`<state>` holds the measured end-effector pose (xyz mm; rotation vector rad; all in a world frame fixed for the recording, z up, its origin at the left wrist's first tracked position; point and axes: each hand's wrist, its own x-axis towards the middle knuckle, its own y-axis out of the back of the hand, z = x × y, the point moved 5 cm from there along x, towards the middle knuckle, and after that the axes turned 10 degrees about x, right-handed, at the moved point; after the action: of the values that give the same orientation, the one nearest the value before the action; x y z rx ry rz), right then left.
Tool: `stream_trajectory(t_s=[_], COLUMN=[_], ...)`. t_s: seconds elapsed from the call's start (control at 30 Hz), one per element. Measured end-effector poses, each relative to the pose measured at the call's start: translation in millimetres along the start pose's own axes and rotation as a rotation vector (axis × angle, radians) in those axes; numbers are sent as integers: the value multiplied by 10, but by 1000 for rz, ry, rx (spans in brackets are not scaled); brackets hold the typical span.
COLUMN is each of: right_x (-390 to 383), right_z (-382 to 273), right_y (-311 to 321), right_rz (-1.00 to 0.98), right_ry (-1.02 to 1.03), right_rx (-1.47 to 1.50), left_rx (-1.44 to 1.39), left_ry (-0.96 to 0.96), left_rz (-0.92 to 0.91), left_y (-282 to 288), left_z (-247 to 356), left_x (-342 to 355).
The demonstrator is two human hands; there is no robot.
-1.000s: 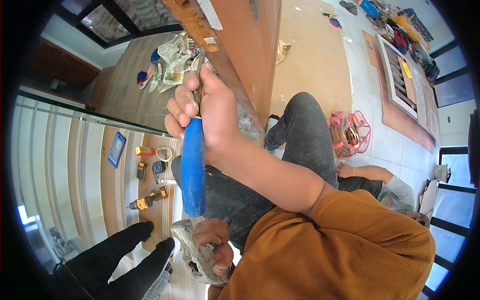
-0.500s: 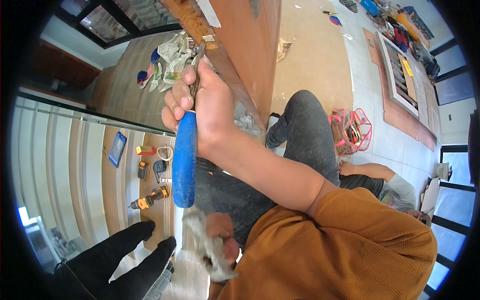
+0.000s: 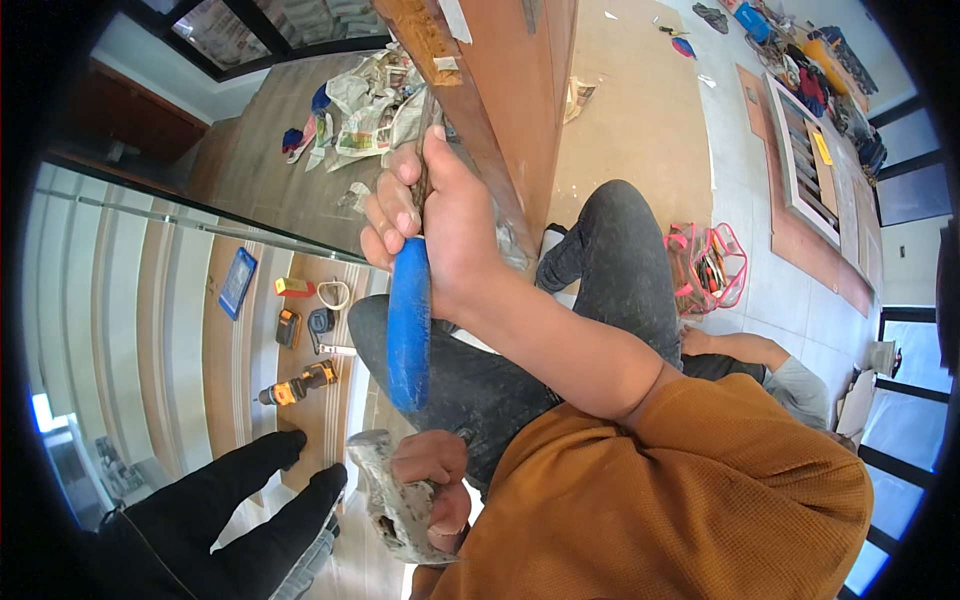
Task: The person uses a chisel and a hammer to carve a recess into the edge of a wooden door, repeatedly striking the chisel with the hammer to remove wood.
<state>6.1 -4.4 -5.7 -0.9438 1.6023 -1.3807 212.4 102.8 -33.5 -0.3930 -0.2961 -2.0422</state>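
My right hand is closed round a chisel. Its thick blue handle slants down toward me, and its narrow dark metal shaft points up toward the rough-cut edge of an orange-brown wooden panel. Whether the tip touches the panel cannot be made out. Below the butt of the handle, my left hand grips a dusty grey-white block-like thing, its flat end just under the handle and apart from it. Fingers cover part of this thing, so its kind is unclear.
On wooden steps at left are a cordless drill, a tape measure and a blue flat packet. Crumpled newspaper lies beyond a glass edge. A pink-trimmed tool bag stands at right, near another person's arm.
My left hand and the grey-white thing, blurred before, now show sharply, a little further left. The view has shifted slightly; the chisel stays in my right hand. More of my dark trouser knee shows at left.
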Motion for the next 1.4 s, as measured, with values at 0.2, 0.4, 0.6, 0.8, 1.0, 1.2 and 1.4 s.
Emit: stream_trajectory(t_s=[0.2, 0.4, 0.6, 0.8, 1.0, 1.2, 1.4], right_x=[83, 107, 118, -47, 4, -10, 30], right_z=[-72, -111, -121, -91, -105, -149, -204], right_y=[-68, -142, -144, -105, -196, -188, -159], right_rz=[-34, -52, 17, -37, -39, -23, -2], right_ry=[10, -30, 10, -61, -43, -54, -61], right_rx=[62, 130, 72, 1, 30, 27, 5], left_rx=[-94, -44, 226, 51, -37, -29, -60], left_ry=[23, -199, -24, -43, -101, -113, -131], left_rz=[-41, -151, -189, 14, -104, -158, -202], left_y=[45, -31, -267, -142, -78, -68, -113], left_z=[4, 252, 65, 29, 90, 96, 86], left_x=[63, 172, 255, 23, 68, 49, 46])
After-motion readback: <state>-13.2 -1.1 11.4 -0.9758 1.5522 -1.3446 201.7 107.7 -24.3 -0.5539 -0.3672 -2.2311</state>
